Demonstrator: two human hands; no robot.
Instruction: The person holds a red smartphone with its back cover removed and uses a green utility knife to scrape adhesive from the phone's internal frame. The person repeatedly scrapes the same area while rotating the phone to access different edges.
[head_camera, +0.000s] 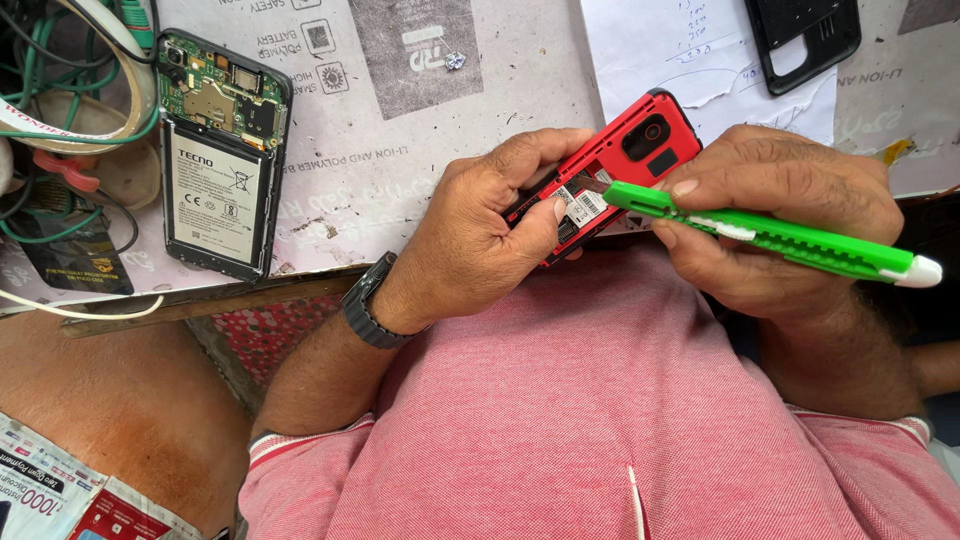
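The left hand (480, 240) is holding a small red phone (610, 165) with its back off, fingers clamped around it. The right hand (780, 215) is gripping a green cutter (770, 235), fingers tight on it, its tip touching the phone's inside. An opened phone (220, 150) is lying on the desk (400, 150), well away to the left.

Two phones (640, 150) (222, 150), one green cutter (780, 238)
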